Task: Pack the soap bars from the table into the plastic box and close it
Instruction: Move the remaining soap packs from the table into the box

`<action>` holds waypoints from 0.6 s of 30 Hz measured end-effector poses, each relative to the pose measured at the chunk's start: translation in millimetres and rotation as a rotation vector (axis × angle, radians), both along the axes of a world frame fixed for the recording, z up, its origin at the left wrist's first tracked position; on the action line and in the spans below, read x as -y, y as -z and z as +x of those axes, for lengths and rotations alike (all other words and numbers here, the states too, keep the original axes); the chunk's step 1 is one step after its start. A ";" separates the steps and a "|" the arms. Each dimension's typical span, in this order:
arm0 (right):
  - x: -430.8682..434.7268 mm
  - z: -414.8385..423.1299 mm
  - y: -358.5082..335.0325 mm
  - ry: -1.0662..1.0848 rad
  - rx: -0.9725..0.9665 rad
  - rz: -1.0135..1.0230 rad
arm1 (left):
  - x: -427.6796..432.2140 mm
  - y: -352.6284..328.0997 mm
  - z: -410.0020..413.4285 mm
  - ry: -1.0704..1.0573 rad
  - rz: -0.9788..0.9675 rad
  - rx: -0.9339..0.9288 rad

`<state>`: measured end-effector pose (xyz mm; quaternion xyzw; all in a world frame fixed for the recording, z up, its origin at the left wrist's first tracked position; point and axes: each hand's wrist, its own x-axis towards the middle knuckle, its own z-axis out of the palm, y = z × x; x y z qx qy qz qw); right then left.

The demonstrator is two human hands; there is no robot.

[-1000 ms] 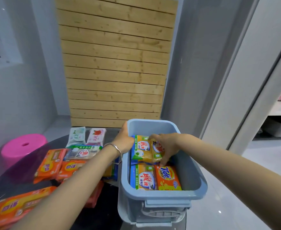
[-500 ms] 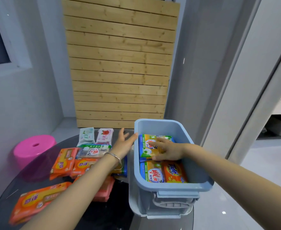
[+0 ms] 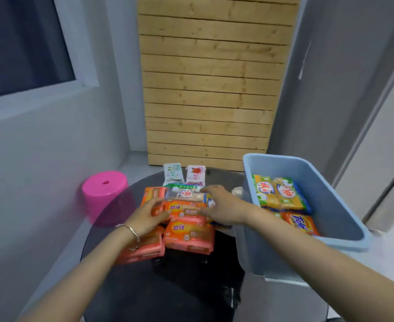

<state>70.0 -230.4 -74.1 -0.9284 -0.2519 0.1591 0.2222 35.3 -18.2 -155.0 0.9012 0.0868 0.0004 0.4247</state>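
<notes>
Head cam: both hands (image 3: pixel 221 205) on glossy rectangular soap packs (image 3: pixel 184 211).

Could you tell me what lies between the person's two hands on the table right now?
In the head view, an orange soap pack lies between the left hand and the right hand, amid the pile on the table; whether either grips it is unclear.

A single wide-angle head view looks forward and down from the person's own eye height — close over the round dark table (image 3: pixel 126 287), whose near edge falls below the frame — squarely facing the wooden slat panel (image 3: pixel 212 89).
</notes>
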 end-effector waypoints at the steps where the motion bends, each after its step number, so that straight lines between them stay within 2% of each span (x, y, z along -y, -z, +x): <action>1: -10.3 2.6 11.6 0.079 -0.061 0.019 | -1.5 3.5 -0.4 0.017 0.021 -0.020; 4: -28.5 18.0 45.0 0.334 -0.126 0.135 | 0.0 11.8 2.6 0.067 0.143 -0.007; 8: -26.6 39.7 75.4 0.666 -0.114 0.146 | 3.8 17.2 22.4 0.023 0.459 -0.091; 12: -22.2 53.1 97.3 0.736 -0.169 0.158 | 2.0 18.5 56.0 0.068 0.611 -0.041; 18: -25.7 69.0 103.4 0.826 -0.145 0.121 | -0.3 23.2 109.6 0.230 0.593 -0.080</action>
